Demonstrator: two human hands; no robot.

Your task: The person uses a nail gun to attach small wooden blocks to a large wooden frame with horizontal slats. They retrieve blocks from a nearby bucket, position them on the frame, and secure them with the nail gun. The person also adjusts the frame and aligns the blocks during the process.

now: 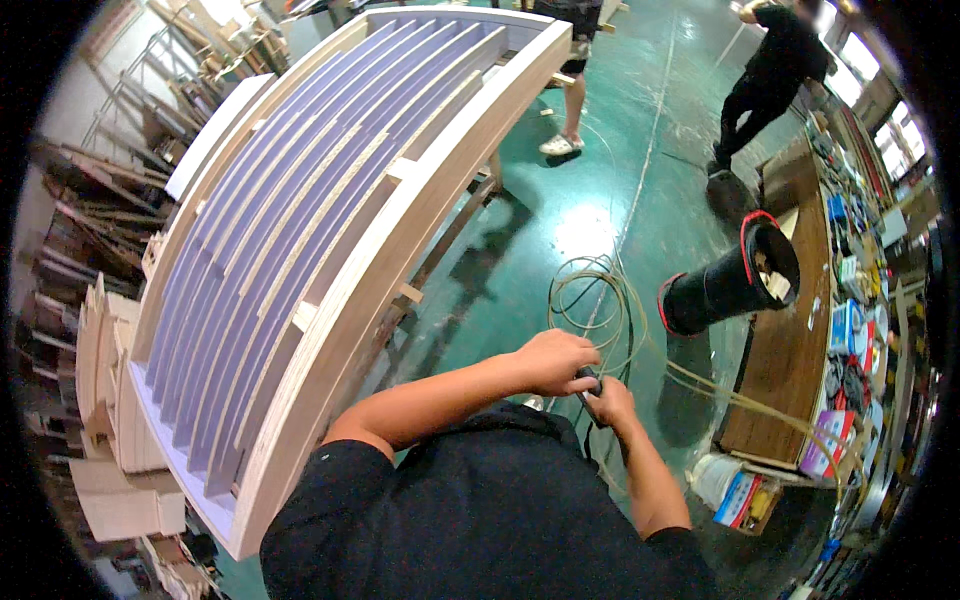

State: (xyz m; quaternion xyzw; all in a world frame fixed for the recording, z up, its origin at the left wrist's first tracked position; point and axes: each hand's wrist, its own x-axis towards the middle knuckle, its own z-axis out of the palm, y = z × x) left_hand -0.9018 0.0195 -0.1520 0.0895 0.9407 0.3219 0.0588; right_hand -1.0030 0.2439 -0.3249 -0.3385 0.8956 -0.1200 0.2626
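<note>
Both hands closed round small dark tool [590, 382] at waist, over coiled hose [592, 300]: left hand [555, 360] on top, right hand [612, 402] gripping below. Keep grip firm, wrists steady, hose w/ slack, clear of curved wooden frame [330, 230].

Left of the fingers [560, 360] the curved wooden frame [330, 250] blocks passage. Ahead, coiled hose [590, 300] litters the green floor [560, 200]. Right, a black drum [725, 285] and cluttered worktop [790, 330] stand close.
</note>
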